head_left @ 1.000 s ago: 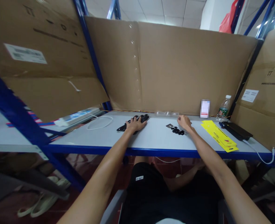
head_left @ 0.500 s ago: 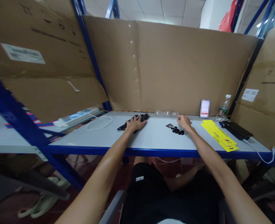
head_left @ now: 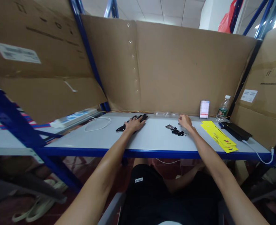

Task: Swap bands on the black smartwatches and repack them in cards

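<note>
My left hand [head_left: 134, 124] lies with fingers spread over a cluster of long, glossy black pieces [head_left: 121, 128] on the left half of the table. Their exact kind is hard to tell under the palm. My right hand [head_left: 185, 121] is closed near the back right of the table, its fingers curled together. What it holds, if anything, is hidden. Just left of it sit several small black pieces [head_left: 176, 132] and a flat, dark, shiny plate [head_left: 169, 126]. Clear plastic pieces [head_left: 166, 114] lie behind, along the cardboard's foot.
To the right are yellow printed cards [head_left: 219, 136], a black case [head_left: 236, 131] with a white cable, a bottle [head_left: 223, 109] and an upright phone [head_left: 204, 109]. A power strip [head_left: 74, 118] and a white cable loop are at left. Cardboard walls [head_left: 170, 68] enclose the table [head_left: 152, 142].
The whole view has shifted slightly, so everything appears a little further left. Both hands keep nearly the same places on the table; my right hand's fingers have turned slightly.
</note>
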A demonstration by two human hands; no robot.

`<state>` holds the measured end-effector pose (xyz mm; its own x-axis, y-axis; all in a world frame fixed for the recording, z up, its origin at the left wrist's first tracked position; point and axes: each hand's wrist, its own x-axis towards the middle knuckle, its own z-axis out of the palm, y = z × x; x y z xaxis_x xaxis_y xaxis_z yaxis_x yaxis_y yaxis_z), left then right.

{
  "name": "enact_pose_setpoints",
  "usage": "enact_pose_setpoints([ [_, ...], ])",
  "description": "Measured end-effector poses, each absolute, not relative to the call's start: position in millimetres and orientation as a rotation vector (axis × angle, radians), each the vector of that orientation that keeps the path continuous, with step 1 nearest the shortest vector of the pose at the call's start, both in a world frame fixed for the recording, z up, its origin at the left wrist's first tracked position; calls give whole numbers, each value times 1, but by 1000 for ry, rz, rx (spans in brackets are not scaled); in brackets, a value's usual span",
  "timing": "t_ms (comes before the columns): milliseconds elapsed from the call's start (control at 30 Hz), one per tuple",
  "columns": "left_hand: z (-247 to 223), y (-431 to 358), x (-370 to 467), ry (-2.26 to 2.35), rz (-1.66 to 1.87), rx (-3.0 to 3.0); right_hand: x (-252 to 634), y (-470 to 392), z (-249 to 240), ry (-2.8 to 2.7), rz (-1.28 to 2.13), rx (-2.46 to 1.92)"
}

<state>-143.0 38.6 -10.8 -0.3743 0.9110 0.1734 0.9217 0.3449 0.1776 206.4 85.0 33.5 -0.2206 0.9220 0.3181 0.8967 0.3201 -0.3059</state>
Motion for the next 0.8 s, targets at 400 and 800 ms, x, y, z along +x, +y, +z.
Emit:
enact_pose_setpoints([
  [400, -6, 35, -141, -2546, -527, -1594, 237, 103, 31, -2177, 92, -1833],
  [800, -4, 30, -141, -2570, -535, -1580, 175, 49, 17, -2547, -38, -1373],
])
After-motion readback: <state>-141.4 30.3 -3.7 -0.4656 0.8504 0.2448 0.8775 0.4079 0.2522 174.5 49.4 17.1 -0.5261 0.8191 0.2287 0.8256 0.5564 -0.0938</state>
